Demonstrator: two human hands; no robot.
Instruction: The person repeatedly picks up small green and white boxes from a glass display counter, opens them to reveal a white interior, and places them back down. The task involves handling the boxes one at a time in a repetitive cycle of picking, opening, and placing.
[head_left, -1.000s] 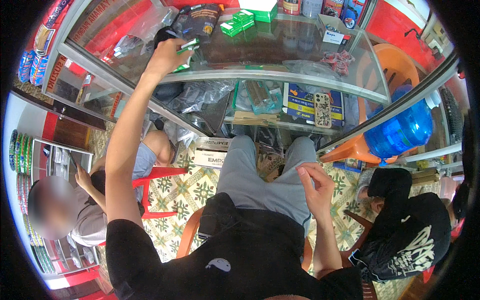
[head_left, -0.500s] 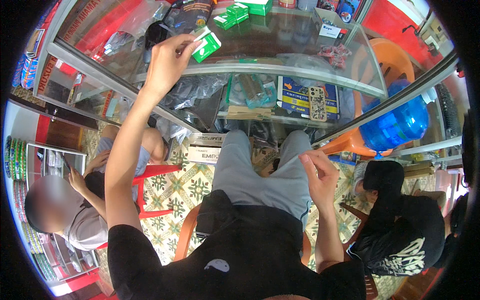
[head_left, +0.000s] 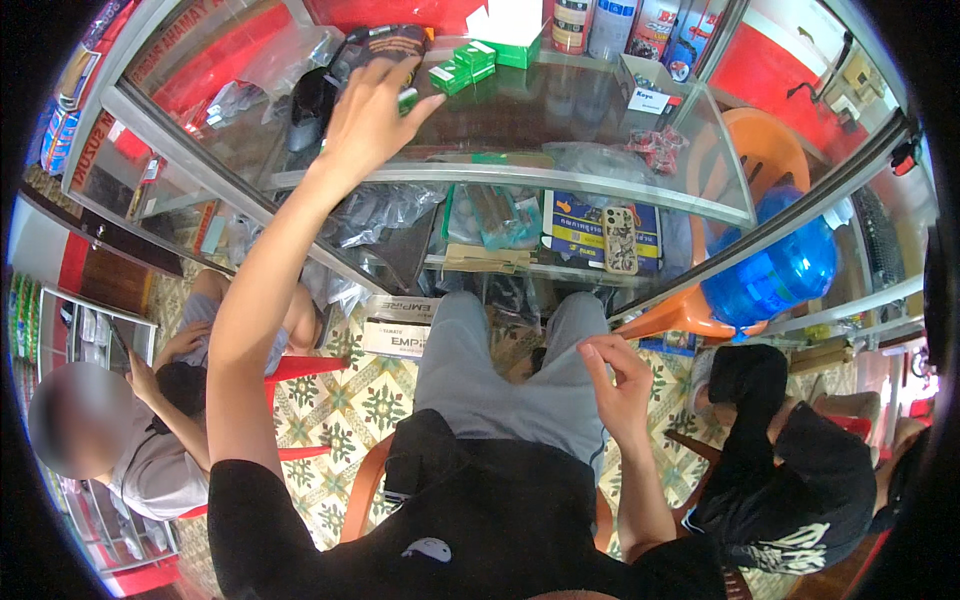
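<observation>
My left hand [head_left: 368, 125] reaches over the upper glass shelf [head_left: 540, 125] with its fingers spread. A small green-and-white box [head_left: 407, 99] shows in part between thumb and fingers; the hand hides the rest of it. Just right of the fingertips, several small green boxes [head_left: 463, 68] lie stacked, and behind them stands a larger green box [head_left: 516, 50] with raised white flaps. My right hand [head_left: 622, 385] is above my right thigh, fingers loosely bent and apart, with nothing visible in it.
Left of my left hand is a black object [head_left: 310, 110] amid plastic bags. Spray cans [head_left: 612, 30] and a small open carton [head_left: 648, 85] stand at right. A patterned phone [head_left: 620, 240] lies lower down. A blue water jug [head_left: 775, 270] and seated people flank me.
My left hand has gone from pinching the small green box upright to spreading its fingers over it, nearer the stack. The view has shifted slightly; my right hand keeps its pose.
</observation>
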